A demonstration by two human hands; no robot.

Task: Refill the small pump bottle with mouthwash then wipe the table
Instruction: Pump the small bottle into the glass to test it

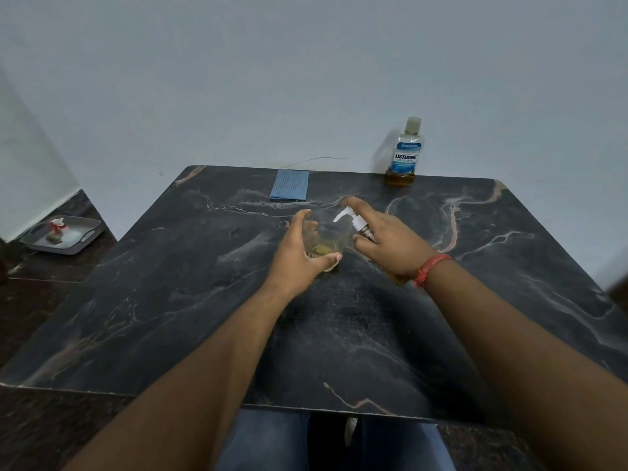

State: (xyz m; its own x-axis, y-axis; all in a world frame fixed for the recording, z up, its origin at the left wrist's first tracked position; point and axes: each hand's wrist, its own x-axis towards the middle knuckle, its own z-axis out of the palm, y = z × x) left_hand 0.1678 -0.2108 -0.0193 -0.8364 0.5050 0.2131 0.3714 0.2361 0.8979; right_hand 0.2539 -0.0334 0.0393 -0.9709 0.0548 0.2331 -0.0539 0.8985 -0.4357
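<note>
My left hand (299,246) curls round a small clear glass (323,248) at the middle of the table (170,300), thumb in front, fingers behind; a little amber liquid lies in its bottom. My right hand (387,243) grips the pump bottle (365,232) just right of the glass, fingers wrapped round its body, forefinger stretched over the white pump head (346,215), whose spout points toward the glass. The mouthwash bottle (404,154) stands capped at the far edge, amber liquid low in it. A folded blue cloth (290,185) lies far left of it.
</note>
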